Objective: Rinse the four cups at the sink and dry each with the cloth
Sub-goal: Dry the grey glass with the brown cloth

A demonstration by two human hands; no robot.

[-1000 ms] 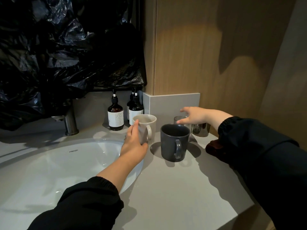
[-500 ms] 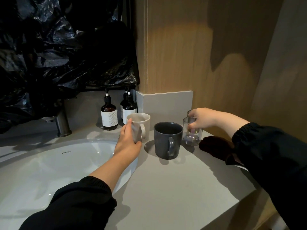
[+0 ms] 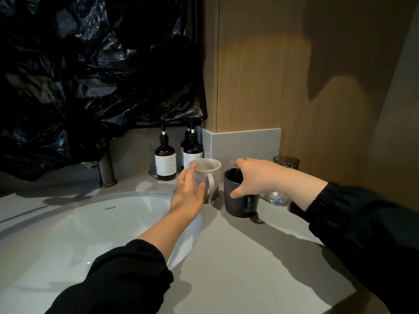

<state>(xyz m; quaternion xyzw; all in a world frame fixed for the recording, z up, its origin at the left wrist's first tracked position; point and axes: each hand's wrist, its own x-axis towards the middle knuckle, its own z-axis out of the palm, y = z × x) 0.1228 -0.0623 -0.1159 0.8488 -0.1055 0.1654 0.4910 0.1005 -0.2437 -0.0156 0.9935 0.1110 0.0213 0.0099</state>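
A white mug (image 3: 209,173) stands at the sink's right rim. My left hand (image 3: 188,196) rests against its left side, fingers straight, thumb across the front. Right of it stands a dark grey mug (image 3: 238,200). My right hand (image 3: 251,175) hovers spread over its rim with the thumb down by its front wall. A clear glass (image 3: 277,198) stands just right of the dark mug, and a smoky glass (image 3: 286,162) stands behind it by the wall. Under my right wrist, a corner of a dark cloth (image 3: 295,210) shows.
The white basin (image 3: 90,223) fills the lower left, with a dark faucet (image 3: 106,171) behind it. Brown pump bottles (image 3: 165,162) stand behind the white mug. Black plastic sheeting (image 3: 90,75) hangs above. A wood wall (image 3: 294,87) closes the right side; the grey counter (image 3: 249,268) ends at front right.
My right hand let go of the clear glass beside the dark mug and moved left over that mug. My left hand stayed at the white mug.
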